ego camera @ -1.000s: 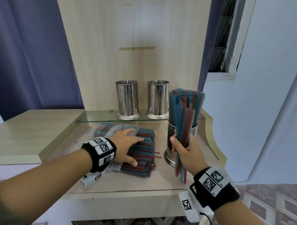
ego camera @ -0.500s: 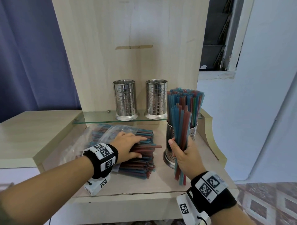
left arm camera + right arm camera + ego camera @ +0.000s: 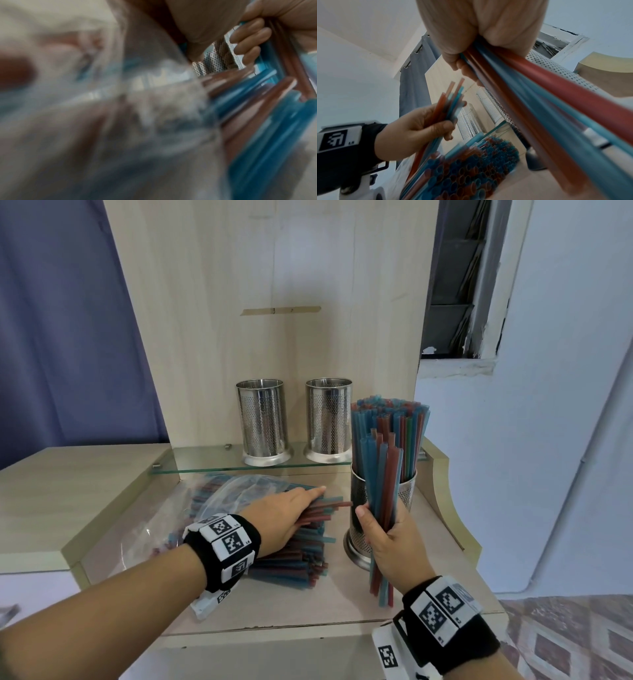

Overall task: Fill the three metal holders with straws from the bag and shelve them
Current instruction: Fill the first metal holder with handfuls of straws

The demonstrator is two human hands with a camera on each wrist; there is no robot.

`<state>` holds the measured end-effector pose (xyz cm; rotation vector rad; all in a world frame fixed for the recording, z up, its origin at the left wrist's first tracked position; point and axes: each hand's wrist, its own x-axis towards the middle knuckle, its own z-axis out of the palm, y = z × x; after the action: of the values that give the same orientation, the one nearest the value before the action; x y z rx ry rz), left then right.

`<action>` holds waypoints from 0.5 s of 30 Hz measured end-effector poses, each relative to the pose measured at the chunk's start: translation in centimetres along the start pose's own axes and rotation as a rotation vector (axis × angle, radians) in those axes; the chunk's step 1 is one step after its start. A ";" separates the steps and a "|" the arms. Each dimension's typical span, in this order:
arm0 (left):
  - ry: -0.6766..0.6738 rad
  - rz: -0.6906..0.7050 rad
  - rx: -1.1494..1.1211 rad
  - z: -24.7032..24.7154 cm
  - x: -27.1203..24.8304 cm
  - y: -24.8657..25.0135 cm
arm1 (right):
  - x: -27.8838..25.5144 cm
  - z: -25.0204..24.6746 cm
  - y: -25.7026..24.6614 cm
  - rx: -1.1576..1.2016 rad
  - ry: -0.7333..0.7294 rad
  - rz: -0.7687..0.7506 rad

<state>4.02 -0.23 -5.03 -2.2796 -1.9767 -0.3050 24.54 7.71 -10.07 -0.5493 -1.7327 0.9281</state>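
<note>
- My right hand (image 3: 388,537) is clenched round a small bundle of red and blue straws (image 3: 383,494), held upright against the front of the nearly full perforated holder (image 3: 358,501).
- My left hand (image 3: 412,129) pinches a few straws drawn from the heap in the clear bag (image 3: 219,491), at nine o'clock of that holder.
- I judge the packed holder the risk: forcing my bundle in could tip it or buckle straws.
- Loose straw ends in the heap (image 3: 301,556) point toward the holder's base; a sweep could scatter them.
- The counter's front edge (image 3: 274,628) runs at six o'clock, close below my bundle's lower ends.
- Two empty holders (image 3: 262,422) stand on the glass shelf (image 3: 205,462) at twelve o'clock, with some bare glass to their left.
</note>
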 end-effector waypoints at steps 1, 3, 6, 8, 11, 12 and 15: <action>0.049 0.015 -0.034 -0.4 0.1 0.2 | 0.0 0.0 -0.1 -0.004 0.000 -0.004; 0.168 0.045 -0.118 -1.3 0.4 0.6 | 0.0 0.0 -0.2 -0.011 -0.004 0.003; 0.370 0.087 -0.227 -3.1 1.0 1.6 | -0.1 0.0 -0.2 -0.018 0.011 0.025; 0.455 0.098 -0.265 -4.3 1.4 2.5 | 0.0 0.0 -0.1 -0.004 0.022 0.035; 0.543 0.116 -0.286 -6.1 1.7 4.2 | 0.0 0.3 -0.7 0.054 0.038 0.026; 0.579 0.128 -0.314 -6.7 1.8 4.8 | 0.0 0.4 -1.2 0.074 0.042 0.015; 0.697 0.186 -0.473 -8.1 2.0 6.7 | 0.2 0.7 -2.9 0.137 0.041 -0.039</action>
<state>10.22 -1.01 3.65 -2.1176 -1.4206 -1.4403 23.99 5.93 -7.75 -0.4406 -1.6241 0.9927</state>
